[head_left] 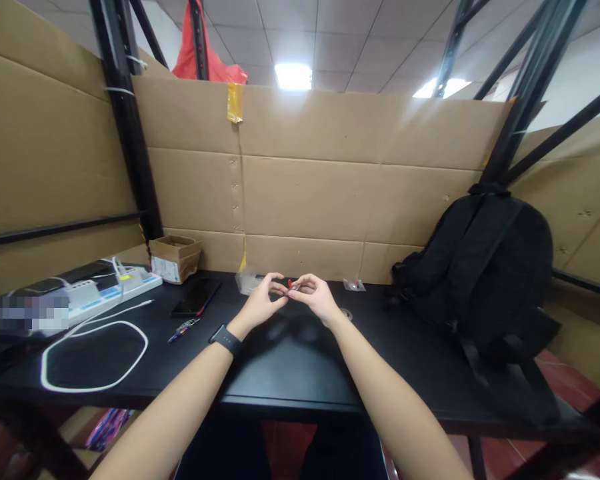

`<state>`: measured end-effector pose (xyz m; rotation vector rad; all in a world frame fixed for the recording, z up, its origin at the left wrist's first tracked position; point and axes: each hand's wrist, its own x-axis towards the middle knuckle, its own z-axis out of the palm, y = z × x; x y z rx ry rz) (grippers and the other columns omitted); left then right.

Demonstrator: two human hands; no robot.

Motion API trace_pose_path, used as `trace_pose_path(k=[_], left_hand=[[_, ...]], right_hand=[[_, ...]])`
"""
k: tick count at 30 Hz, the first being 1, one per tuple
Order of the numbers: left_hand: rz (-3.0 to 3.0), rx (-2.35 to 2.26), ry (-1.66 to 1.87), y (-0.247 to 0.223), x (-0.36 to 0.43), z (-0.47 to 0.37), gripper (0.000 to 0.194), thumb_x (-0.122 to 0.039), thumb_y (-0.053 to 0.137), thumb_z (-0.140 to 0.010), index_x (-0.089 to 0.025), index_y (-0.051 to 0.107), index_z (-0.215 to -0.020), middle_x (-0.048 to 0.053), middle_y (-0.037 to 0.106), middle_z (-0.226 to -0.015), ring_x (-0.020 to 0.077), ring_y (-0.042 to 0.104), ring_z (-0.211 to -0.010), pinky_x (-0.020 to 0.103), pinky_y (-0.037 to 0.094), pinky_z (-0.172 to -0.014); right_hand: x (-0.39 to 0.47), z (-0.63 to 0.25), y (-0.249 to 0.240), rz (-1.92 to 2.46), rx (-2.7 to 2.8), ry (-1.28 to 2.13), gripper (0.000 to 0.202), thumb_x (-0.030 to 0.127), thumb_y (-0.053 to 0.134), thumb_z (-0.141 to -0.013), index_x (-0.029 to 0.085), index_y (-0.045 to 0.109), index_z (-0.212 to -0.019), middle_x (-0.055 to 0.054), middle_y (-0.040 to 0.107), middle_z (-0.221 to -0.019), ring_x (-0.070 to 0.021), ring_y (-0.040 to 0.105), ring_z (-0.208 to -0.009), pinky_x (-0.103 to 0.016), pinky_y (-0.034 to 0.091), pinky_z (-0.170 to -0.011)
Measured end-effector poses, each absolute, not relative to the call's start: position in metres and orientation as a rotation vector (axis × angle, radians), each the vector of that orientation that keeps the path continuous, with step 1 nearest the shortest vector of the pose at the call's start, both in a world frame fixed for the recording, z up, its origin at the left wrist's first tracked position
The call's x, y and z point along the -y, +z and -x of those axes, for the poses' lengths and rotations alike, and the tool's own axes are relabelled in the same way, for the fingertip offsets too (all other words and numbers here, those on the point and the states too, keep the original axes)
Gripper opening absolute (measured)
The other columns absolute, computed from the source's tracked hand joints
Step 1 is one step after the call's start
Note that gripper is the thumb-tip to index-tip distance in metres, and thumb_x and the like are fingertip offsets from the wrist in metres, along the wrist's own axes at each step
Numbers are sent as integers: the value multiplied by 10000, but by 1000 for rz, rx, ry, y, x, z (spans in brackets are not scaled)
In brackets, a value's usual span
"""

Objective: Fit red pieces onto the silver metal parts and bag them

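Note:
My left hand [264,300], with a dark watch [226,339] on its wrist, and my right hand [319,299] meet above the middle of the black table [290,373]. Between their fingertips is a small item with a red part [291,284]; its kind is too small to make out. The fingers of my right hand are pinched on it. My left thumb and fingers close in at its other side, and what they grip is mostly hidden. Behind my left hand lies a clear plastic bag [247,283]. A roll of tape [347,314] is partly visible beside my right wrist.
At left are a white power strip [145,283], a looped white cable [44,363], an open small carton [175,257], a phone [196,297] and keys [184,329]. A small clear packet [354,285] lies at the back. A black backpack [490,267] stands at right; cardboard walls [310,193] enclose the table.

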<state>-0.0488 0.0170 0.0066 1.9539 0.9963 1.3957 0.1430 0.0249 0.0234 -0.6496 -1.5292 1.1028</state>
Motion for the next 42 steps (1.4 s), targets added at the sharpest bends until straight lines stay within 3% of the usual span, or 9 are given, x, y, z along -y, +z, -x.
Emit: trace_pose_path(k=[6,15,20,29,36,42], left_hand=[[-1654,-930,1462,2,-22,44,561,-411,767,-772,-207,450,-1189,78,746,-952,210,721,-924,362,527,-876],[-1761,-947,1446,7,-18,43,456,-285,722,-782,-196,472,-1152,43,742,-874,186,718,-839,323,527,-819],[-2028,-1168,1392,15,-9,48,378,-221,677,-798,-216,515,-1140,11,751,-881,182,709,-868,337,496,-883],[-2338,-1274,1242,24,-10,63,179,-347,617,-881,-242,741,-955,28,772,-1012,215,700,-973,332,493,-907],[-2378,-1478,1133,26,-17,98,231,-403,628,-864,-247,783,-935,26,784,-1004,221,711,-966,303,502,-885],[-2477,-1478,878,30,-18,115,249,-432,626,-846,-247,792,-852,24,791,-934,214,711,-918,264,491,-838]], right_hand=[[-23,-137,21,668,1479,1146,443,428,899,-594,194,565,-770,-77,750,-967,-229,712,-928,-396,537,-932],[-23,-145,25,744,1696,1140,577,374,907,-576,208,564,-1009,-82,746,-994,-195,719,-785,-350,573,-770],[-24,-145,22,768,1787,1063,546,333,857,-629,210,577,-1081,-70,721,-1016,-174,711,-733,-321,579,-709],[-30,-153,24,830,1860,840,451,263,754,-670,193,647,-1103,-42,686,-972,-150,689,-697,-240,531,-608],[-39,-212,46,1178,2081,352,481,173,732,-637,209,698,-1115,-31,735,-989,-152,679,-725,-259,528,-722],[-40,-263,52,1534,2250,428,458,142,788,-579,196,725,-1029,-37,764,-980,-179,709,-784,-236,528,-694]])
